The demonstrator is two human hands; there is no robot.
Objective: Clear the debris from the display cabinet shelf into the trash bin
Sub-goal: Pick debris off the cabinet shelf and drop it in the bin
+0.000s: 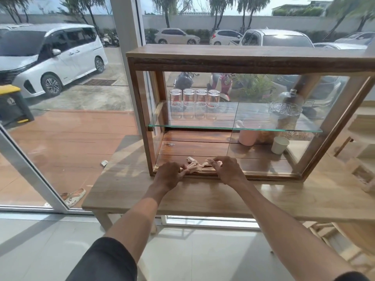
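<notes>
Both forearms reach in; left hand (170, 175) and right hand (227, 169) flank the debris (194, 166) between them, fingers curled, seemingly gathering it; its long axis runs hand to hand

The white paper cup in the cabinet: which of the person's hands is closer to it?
The right hand. It sits at the front edge of the bottom shelf, left of and nearer the viewer than the white paper cup. The left hand is further left, beyond the debris.

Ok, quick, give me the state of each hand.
Left hand: curled closed on the wood scraps at the cabinet's front edge.
Right hand: closed, pinching the same scraps.
</notes>
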